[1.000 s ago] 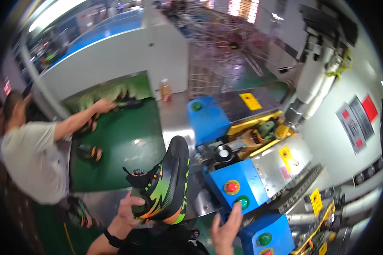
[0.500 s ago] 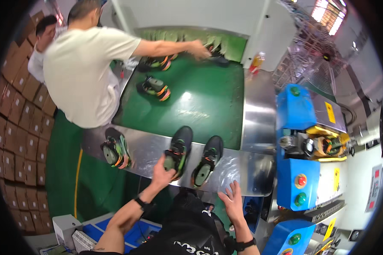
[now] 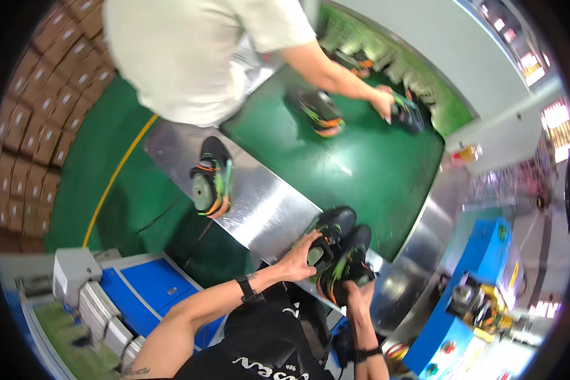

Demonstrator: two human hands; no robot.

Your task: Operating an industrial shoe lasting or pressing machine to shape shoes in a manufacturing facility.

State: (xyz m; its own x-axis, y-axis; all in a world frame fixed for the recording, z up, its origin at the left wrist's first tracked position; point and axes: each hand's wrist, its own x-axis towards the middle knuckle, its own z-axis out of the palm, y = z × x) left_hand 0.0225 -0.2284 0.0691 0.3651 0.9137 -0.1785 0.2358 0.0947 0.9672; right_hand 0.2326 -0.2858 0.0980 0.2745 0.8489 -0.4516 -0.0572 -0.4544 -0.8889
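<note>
My left hand [image 3: 299,258] is closed on the heel end of a dark sneaker [image 3: 339,220] with green and orange trim. Right beside it, my right hand [image 3: 360,295] grips the heel of a matching sneaker [image 3: 356,254]. Both toes point away from me, over the metal ledge [image 3: 269,206] and the edge of the green conveyor belt [image 3: 285,155]. Farther left on the ledge stands a third sneaker [image 3: 213,176], a grey-green piece in its heel opening. Fingertips under my two sneakers are partly hidden.
Across the belt, a co-worker's hand [image 3: 381,103] holds another sneaker [image 3: 409,115] near a fringed opening. One more sneaker [image 3: 318,110] lies on the belt. A blue machine [image 3: 453,310] stands at the right, stacked cartons [image 3: 44,126] at the left, a blue-topped unit [image 3: 152,288] lower left.
My view has turned to the right. My right hand, open and empty before, has closed on a sneaker. The two sneakers are now closer together. The co-worker's hand has taken hold of a sneaker.
</note>
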